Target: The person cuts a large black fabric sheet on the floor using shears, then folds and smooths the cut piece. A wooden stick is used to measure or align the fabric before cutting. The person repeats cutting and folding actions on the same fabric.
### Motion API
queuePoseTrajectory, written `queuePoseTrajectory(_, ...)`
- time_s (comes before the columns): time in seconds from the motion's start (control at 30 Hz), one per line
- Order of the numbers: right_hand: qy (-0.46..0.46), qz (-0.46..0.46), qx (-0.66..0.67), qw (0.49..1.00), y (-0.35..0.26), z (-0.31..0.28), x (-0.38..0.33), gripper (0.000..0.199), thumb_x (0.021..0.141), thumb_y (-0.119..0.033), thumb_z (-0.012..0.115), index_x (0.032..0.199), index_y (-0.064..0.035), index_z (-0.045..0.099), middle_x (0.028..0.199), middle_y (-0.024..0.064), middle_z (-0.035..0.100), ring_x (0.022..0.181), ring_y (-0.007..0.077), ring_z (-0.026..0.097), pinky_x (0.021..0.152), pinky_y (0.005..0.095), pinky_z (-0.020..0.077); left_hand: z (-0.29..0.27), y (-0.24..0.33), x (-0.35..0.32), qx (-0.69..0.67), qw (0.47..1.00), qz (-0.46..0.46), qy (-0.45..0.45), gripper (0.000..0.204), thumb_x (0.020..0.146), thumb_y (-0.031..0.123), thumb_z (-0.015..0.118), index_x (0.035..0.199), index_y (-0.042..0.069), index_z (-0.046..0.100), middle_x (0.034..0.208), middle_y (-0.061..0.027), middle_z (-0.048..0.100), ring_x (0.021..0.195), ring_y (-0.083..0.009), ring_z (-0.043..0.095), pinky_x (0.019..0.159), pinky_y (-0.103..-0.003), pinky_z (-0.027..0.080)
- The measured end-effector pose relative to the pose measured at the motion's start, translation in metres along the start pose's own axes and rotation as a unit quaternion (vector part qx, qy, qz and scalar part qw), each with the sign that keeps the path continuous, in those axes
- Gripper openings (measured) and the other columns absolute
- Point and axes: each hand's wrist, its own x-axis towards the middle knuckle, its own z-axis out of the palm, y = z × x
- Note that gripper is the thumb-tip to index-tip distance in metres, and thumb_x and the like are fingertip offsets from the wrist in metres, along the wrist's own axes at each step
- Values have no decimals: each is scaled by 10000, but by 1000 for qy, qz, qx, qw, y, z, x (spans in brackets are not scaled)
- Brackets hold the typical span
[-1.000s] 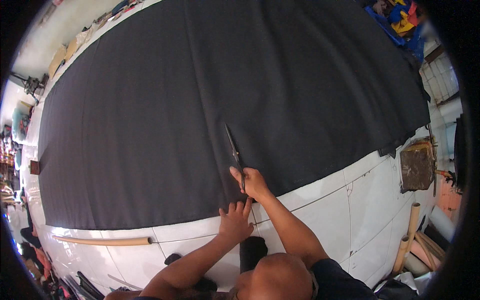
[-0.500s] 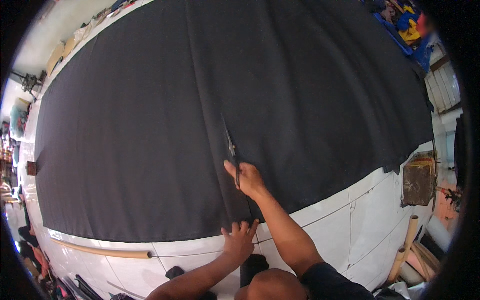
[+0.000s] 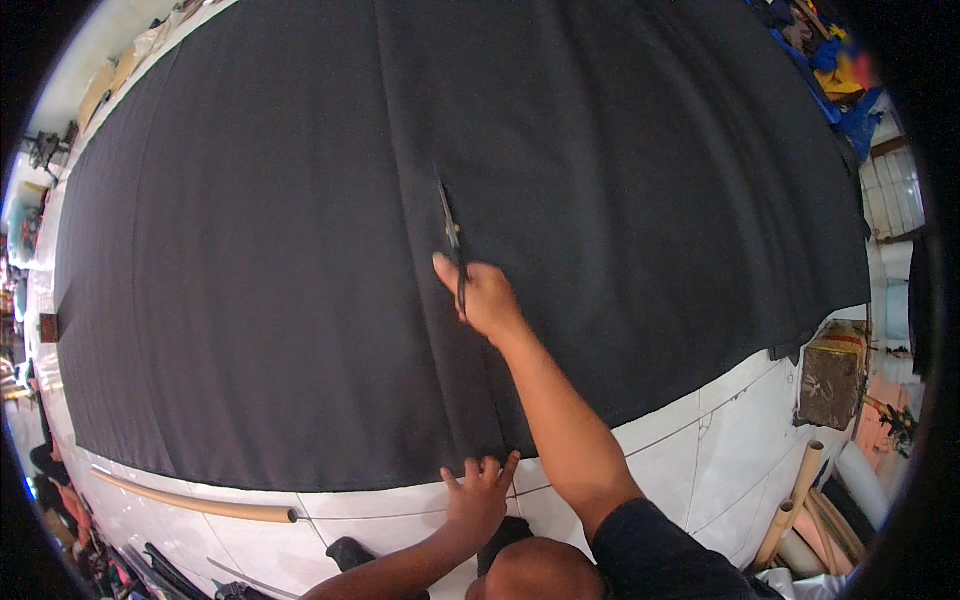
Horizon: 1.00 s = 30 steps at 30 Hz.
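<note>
A wide sheet of black fabric (image 3: 270,280) lies spread over the white tiled floor. My right hand (image 3: 487,300) grips a pair of scissors (image 3: 449,218) by the handles, blades pointing away from me over the fabric, beside a long fold or ridge. A thin cut line runs from the near edge up toward the scissors. At that near edge my left hand (image 3: 481,492) rests with spread fingers, fingertips on the fabric beside the start of the cut. Whether the blades are apart is hard to make out.
A cardboard tube (image 3: 195,495) lies along the near left edge of the fabric. A worn brown box (image 3: 833,375) stands at the right, with more tubes (image 3: 805,475) below it. Blue and yellow cloth (image 3: 840,80) is heaped at the far right. A small brown block (image 3: 49,328) sits at the left edge.
My right hand and the scissors have moved farther away along the fabric, and the cut line behind them is longer. My left hand stays at the near edge.
</note>
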Motion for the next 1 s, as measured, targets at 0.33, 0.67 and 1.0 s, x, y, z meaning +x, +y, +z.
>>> queuePoseTrajectory(0.33,19,21,-8,1000,-44,7,97,576,890,-570,663,618,-76,551,543,37,517,469,136,503,462,312,394,5,0,2,-6,1000,-3,14,699,875,223,621,1523,263,362,1221,-107,470,1137,-305,476,894,-734,407)
queuePoseTrajectory(0.67,10,48,-4,999,-100,3,176,622,858,-628,656,598,-71,557,558,59,546,485,182,521,539,355,426,19,-2,3,31,999,12,14,726,862,277,640,1526,277,348,1230,-100,464,1150,-311,465,861,-729,423)
queuePoseTrajectory(1.0,2,26,15,1000,-81,-1,191,579,885,-554,672,635,-39,583,576,49,565,461,157,513,475,322,407,-148,-81,79,-209,972,-37,97,748,825,331,706,1458,107,375,1321,-221,489,1216,-401,513,949,-596,466)
